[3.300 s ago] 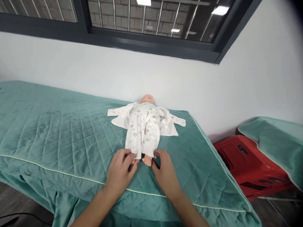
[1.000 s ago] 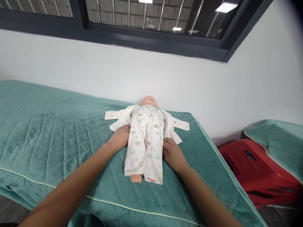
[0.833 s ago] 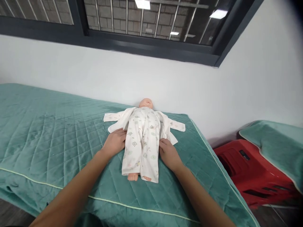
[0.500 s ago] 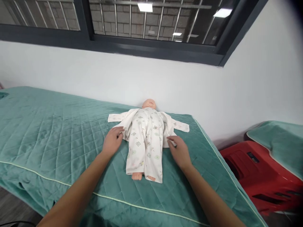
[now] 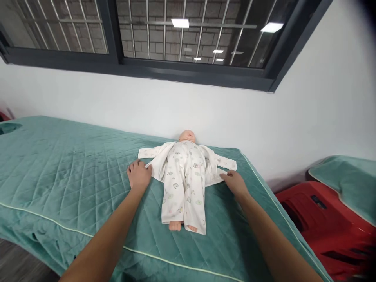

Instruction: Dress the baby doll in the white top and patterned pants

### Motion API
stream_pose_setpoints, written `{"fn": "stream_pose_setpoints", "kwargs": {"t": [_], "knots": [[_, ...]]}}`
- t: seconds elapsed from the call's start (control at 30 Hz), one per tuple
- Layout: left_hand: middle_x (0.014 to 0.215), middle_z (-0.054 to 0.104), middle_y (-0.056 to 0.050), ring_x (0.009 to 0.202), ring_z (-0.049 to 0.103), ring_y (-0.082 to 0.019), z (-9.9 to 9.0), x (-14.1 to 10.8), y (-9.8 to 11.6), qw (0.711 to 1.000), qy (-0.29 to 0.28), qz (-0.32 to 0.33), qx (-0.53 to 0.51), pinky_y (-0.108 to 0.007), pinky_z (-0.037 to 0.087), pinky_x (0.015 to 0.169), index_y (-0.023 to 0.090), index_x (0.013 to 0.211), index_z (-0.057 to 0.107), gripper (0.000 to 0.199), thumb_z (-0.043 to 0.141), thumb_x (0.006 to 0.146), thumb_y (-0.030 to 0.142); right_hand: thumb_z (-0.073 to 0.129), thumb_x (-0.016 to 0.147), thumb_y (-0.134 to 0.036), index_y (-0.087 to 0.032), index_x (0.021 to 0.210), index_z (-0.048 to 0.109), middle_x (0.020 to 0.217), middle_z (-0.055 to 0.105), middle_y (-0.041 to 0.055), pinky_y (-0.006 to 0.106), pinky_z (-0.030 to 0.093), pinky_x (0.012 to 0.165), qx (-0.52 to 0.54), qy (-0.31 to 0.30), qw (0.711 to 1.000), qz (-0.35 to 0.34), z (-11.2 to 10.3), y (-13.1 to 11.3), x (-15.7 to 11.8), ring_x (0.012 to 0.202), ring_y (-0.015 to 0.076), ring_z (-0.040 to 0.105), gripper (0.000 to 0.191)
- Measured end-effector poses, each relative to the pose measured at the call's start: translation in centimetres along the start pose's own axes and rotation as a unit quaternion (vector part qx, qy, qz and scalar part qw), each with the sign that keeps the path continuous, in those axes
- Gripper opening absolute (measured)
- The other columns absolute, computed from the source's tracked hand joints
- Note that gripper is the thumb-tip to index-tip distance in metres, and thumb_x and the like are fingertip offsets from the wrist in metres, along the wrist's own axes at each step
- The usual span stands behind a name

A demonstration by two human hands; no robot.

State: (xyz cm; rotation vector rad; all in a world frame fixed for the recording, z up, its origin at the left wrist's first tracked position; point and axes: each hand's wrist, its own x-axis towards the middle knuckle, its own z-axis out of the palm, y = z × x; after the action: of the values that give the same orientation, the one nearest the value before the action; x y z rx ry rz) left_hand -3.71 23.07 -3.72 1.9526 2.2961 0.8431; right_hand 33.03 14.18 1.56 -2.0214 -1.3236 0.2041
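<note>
A baby doll [image 5: 187, 136] lies on its back on the green quilted bed cover, head toward the wall and feet toward me. A white long-sleeved baby shirt [image 5: 158, 166] is spread open beneath it, sleeves out to both sides. Printed white baby trousers [image 5: 184, 184] cover its belly and legs; the toes show below the cuffs. My left hand [image 5: 139, 173] rests on the cover with its fingers apart, the thumb side against the shirt's left flap. Between thumb and fingers, my right hand [image 5: 234, 181] pinches the edge of the right flap.
The green quilted cover [image 5: 73, 176] spreads over the bed, which stands against a white wall [image 5: 123, 105]. Above is a dark-framed window [image 5: 188, 72] with metal bars. Red plastic stools [image 5: 317, 211] stand on the right, partly under another green cloth [image 5: 346, 180].
My right hand has moved outward, drawing the right flap of the shirt out from the doll. My left hand has shifted left and its fingers have spread. The view has tilted up slightly.
</note>
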Motion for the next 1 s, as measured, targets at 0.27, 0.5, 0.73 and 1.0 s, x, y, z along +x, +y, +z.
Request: {"fn": "stream_pose_setpoints", "kwargs": {"t": [0.27,0.5,0.73,1.0], "knots": [[0.137,0.056,-0.017,0.125,0.052,-0.034,-0.7,-0.2,0.0,1.0,-0.006,0.004,-0.022,-0.049,0.038,0.106,0.016,0.107,0.068,0.035,0.043,0.093,0.036,0.055,0.079,-0.024,-0.022,0.082,0.053,0.106,0.071,0.006,0.038,0.052,0.086,0.161,-0.131,0.955,-0.211,-1.2,-8.6,-2.4,0.1,0.023,0.065,0.004],[0.115,0.066,-0.016,0.114,0.058,-0.034,-1.1,-0.3,0.0,0.999,-0.005,0.016,-0.04,-0.05,0.041,0.1,0.018,0.096,0.067,0.036,0.037,0.096,0.036,0.054,0.089,-0.026,-0.023,0.095,0.06,0.137,0.057,0.0099,0.042,0.044,0.102,0.1,-0.141,0.941,-0.291,-0.8,-8.1,-7.2,0.124,0.0237,0.054,0.009],[0.086,0.064,-0.005,0.083,0.06,-0.022,-2.2,-0.7,0.1,0.951,-0.025,-0.002,-0.307,-0.034,0.048,0.077,0.021,0.086,0.058,0.037,0.036,0.097,0.049,0.055,0.087,-0.042,-0.022,0.1,0.063,0.097,0.068,0.0047,0.032,0.048,0.075,0.211,-0.059,0.975,-0.046,1.4,-8.0,-5.0,0.083,0.0189,0.063,0.025],[0.093,0.07,-0.002,0.088,0.064,-0.019,-7.8,-2.0,7.9,0.878,-0.166,0.222,-0.39,-0.03,0.05,0.08,0.022,0.085,0.06,0.031,0.044,0.097,0.046,0.054,0.086,-0.044,-0.02,0.077,0.063,0.07,0.066,0.0009,0.029,0.045,0.063,0.22,-0.184,0.957,-0.055,0.9,-12.6,0.5,0.063,0.0151,0.057,0.027]]}}
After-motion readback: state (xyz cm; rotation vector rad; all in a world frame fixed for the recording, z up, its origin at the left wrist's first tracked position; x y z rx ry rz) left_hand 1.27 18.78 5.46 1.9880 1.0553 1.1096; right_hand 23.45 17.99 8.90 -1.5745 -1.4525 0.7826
